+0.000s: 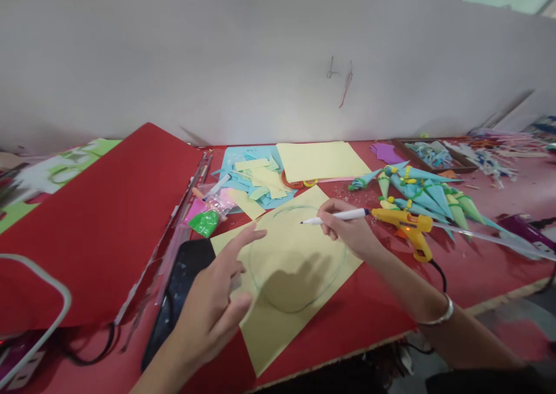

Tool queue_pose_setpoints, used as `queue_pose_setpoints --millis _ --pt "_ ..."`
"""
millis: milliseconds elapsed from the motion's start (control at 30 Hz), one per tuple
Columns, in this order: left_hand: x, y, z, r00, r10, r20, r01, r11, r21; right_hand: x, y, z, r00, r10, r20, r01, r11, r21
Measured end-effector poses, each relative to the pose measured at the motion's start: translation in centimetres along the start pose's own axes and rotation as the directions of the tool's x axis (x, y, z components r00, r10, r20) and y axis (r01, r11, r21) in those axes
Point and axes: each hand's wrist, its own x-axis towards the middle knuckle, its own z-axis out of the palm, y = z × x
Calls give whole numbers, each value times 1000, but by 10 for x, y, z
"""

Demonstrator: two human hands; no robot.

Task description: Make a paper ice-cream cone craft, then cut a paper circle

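A sheet of pale yellow paper [278, 336] lies on the red table, turned at an angle, with a large circle drawn on it in a thin dark line. My right hand [341, 223] holds a white marker [351, 214] with a dark blue end, its tip pointing left over the upper part of the circle. Over the sheet's left edge, my left hand [221, 289] is raised with its fingers apart and nothing in them. Shadows of the hands fall inside the circle.
A yellow glue gun [406, 226] lies right of the marker, before blue and green paper cones [425, 194]. A black phone [182, 289] is beside my left hand, near large red card [104, 226]. Paper scraps [264, 179] and yellow sheets [321, 159] lie behind.
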Motion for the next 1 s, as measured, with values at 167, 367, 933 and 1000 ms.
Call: queue_pose_setpoints --millis 167,367,933,1000 --pt "5 16 13 987 -157 37 150 810 -568 -33 -24 26 973 -29 231 -56 935 352" --pt "5 23 19 972 -186 140 230 663 -713 -43 -36 46 979 -20 204 -53 937 345" --pt "-2 18 23 973 212 90 -210 977 -27 -57 -27 57 936 -12 352 -68 974 215" --pt "-1 18 26 974 216 68 -220 974 55 -59 -26 54 914 -22 405 -90 962 256"
